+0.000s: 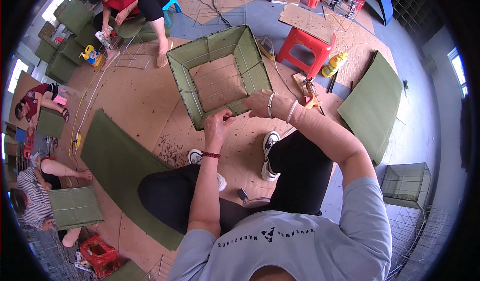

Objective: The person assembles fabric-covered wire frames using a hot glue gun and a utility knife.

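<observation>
A square wire frame covered with green fabric [220, 40], wide and hollow, tilts in front of me above the floor. Thin metal rods cross its inside, and brown cardboard shows through its opening. My left hand [217, 130] is closed at its near edge, the fingers pinched by the rim. My right hand [266, 105], wearing bracelets, is closed at the near right corner of the frame. Its fingertips are partly hidden, so any small item in them cannot be made out.
Green sheets lie on the left [117, 163] and right [372, 106]. Ahead are a red stool [306, 51] topped by cardboard, a yellow bottle [334, 64] and an orange-tipped tool [312, 97]. Co-workers sit at left; wire frames [407, 226] stand at lower right. Cables cross the floor.
</observation>
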`<state>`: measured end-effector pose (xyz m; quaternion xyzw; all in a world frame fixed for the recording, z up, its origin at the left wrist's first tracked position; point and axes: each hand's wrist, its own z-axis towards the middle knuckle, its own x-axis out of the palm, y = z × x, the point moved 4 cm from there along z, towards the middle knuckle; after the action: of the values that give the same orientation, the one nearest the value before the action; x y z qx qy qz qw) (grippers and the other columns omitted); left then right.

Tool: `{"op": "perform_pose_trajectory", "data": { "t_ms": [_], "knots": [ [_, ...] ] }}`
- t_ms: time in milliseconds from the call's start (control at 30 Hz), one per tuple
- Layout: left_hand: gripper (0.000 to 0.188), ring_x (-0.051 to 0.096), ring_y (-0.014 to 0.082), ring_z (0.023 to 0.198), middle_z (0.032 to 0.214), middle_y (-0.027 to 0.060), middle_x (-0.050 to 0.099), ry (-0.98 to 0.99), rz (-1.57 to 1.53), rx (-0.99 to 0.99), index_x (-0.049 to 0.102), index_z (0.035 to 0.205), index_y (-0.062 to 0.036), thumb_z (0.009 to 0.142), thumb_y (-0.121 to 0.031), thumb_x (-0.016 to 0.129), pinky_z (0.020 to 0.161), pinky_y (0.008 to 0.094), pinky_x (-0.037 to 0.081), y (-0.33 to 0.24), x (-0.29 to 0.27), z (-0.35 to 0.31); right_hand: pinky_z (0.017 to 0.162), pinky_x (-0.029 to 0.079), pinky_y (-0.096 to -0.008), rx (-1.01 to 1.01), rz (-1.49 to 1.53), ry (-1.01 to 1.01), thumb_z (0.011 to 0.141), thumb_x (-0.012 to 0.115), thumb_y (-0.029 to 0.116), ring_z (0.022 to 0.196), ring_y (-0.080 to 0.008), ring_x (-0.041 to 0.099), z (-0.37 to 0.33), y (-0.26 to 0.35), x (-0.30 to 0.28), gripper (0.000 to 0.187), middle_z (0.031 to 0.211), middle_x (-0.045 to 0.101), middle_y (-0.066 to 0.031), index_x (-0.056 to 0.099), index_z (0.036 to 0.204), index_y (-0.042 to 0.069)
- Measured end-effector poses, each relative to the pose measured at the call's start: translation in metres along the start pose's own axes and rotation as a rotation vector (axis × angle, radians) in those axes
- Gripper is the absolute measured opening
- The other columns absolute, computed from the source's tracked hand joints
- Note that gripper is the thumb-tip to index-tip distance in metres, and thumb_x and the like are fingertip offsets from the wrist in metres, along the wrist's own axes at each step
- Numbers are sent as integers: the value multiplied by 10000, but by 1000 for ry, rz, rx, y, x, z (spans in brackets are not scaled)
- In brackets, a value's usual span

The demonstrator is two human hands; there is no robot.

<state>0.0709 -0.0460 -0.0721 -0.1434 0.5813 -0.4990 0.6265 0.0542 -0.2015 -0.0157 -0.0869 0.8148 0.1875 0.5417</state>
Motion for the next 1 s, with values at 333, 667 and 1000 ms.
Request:
{"op": "perform_pose_trajectory", "data": {
  "t_ms": [333,667,1000],
  "knots": [
    [220,636,228,668,764,112,648,6,18,4,626,827,-26,687,-155,735,613,325,498,1,2,2,583,480,-383,123,-127,-458,734,659,343,693,-263,637,-4,-26,-23,292,702,629,-106,621,685,58],
    [203,606,260,694,775,88,614,1,91,67,619,787,-35,696,-184,722,617,356,479,2,4,-1,625,500,-382,-32,-149,-245,729,638,195,767,-296,636,-1,0,-6,156,800,635,-147,657,802,58],
    [184,589,270,720,783,83,600,45,87,133,627,793,-33,715,-181,703,631,355,468,-5,3,-4,687,478,-406,258,166,-708,736,679,337,806,-298,616,8,-37,-51,309,799,627,-141,574,843,67]
  ]
}}
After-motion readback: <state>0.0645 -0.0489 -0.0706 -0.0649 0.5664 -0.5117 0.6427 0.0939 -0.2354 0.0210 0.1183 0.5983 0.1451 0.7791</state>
